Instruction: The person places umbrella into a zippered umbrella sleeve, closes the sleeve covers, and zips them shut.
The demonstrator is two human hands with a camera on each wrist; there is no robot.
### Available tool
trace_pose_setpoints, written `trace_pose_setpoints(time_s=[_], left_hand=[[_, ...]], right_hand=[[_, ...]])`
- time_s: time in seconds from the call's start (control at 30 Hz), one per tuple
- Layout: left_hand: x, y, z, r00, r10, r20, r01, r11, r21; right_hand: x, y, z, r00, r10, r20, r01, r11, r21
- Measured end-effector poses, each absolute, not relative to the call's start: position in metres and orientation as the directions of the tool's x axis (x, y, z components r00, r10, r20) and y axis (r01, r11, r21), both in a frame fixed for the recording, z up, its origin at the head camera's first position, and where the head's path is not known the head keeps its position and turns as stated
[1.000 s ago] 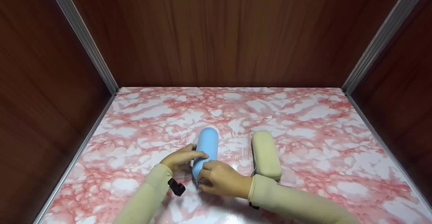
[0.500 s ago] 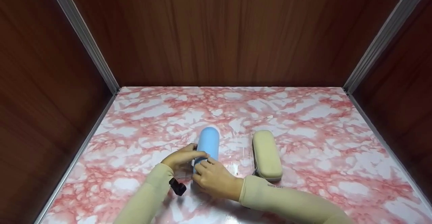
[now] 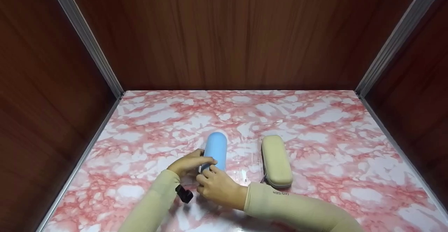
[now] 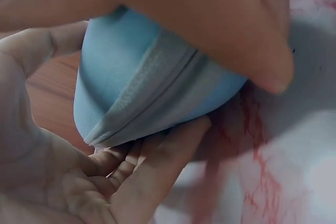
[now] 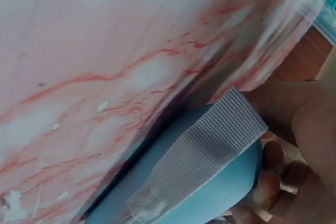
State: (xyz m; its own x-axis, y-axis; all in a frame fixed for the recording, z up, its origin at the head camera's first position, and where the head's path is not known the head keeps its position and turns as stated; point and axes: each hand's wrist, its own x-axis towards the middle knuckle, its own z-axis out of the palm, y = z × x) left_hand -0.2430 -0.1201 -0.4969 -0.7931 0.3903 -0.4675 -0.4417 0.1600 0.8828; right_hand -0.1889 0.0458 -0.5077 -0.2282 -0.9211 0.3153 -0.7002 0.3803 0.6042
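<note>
A blue zippered case point(image 3: 216, 146), long and rounded, lies lengthwise on the table. My left hand point(image 3: 189, 163) grips its left side, thumb across the top. Around the near end curl the fingers of my right hand point(image 3: 220, 186), close to the left thumb; what exactly they pinch is hidden. A grey zipper band point(image 4: 152, 95) runs along the case's edge in the left wrist view, and its two halves look together there. In the right wrist view a grey fabric tab point(image 5: 210, 145) covers the case's end beside the right fingers. The zipper pull is not visible.
A beige zippered case point(image 3: 277, 160) lies to the right of the blue one, near the right forearm. The red-and-white marbled table point(image 3: 147, 116) is bounded by brown wood-grain panels point(image 3: 224, 36) at the back and both sides.
My right hand has moved slightly left and up around the near end of the blue case, its wrist drawing away from the beige case. The left hand keeps its grip.
</note>
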Motion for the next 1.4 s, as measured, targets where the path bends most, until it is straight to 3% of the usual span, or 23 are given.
trace_pose_setpoints(time_s=[0.4, 0.7, 1.1, 1.4], left_hand=[[-0.243, -0.120, -0.498, -0.791, 0.397, -0.466, -0.452, 0.134, 0.882], [-0.242, -0.120, -0.496, -0.785, 0.416, -0.459, -0.433, 0.162, 0.887], [-0.245, -0.117, -0.492, -0.802, 0.407, -0.438, -0.388, 0.204, 0.899], [-0.245, -0.117, -0.493, -0.782, 0.436, -0.446, -0.432, 0.138, 0.891]], right_hand=[[-0.188, 0.048, -0.505, -0.202, -0.939, 0.277, -0.691, 0.337, 0.640], [-0.192, 0.055, -0.508, -0.102, -0.943, 0.316, -0.735, 0.286, 0.615], [-0.193, 0.059, -0.504, -0.103, -0.959, 0.263, -0.750, 0.248, 0.613], [-0.197, 0.065, -0.503, -0.068, -0.969, 0.239, -0.771, 0.203, 0.604]])
